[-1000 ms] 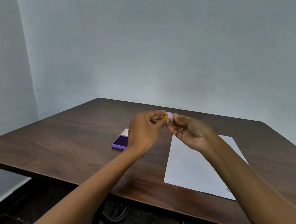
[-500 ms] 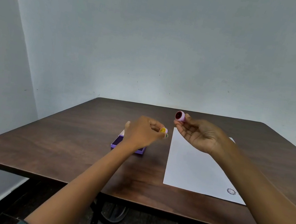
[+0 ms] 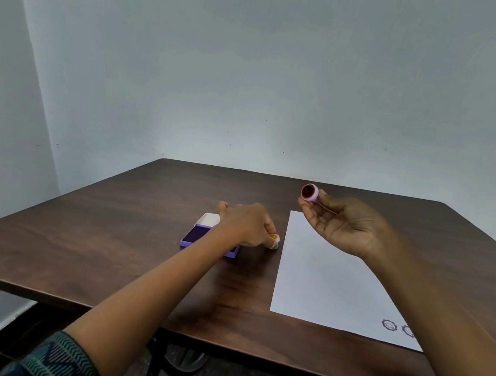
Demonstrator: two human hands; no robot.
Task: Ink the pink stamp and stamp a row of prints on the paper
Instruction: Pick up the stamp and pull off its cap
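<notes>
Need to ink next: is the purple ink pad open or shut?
Open. The ink pad shows its dark inking surface, its pale lid raised behind; the left hand covers part.

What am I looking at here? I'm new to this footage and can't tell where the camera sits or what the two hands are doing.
There is no machine: a person wears one wide-angle camera on the head, so you look down their arms. On the brown table lie an open purple ink pad and a white paper with two small prints near its front right corner. The right hand holds the pink stamp up in its fingertips, dark face towards the camera. The left hand is low by the pad, pinching a small pink and yellow piece, perhaps the stamp's cap.
</notes>
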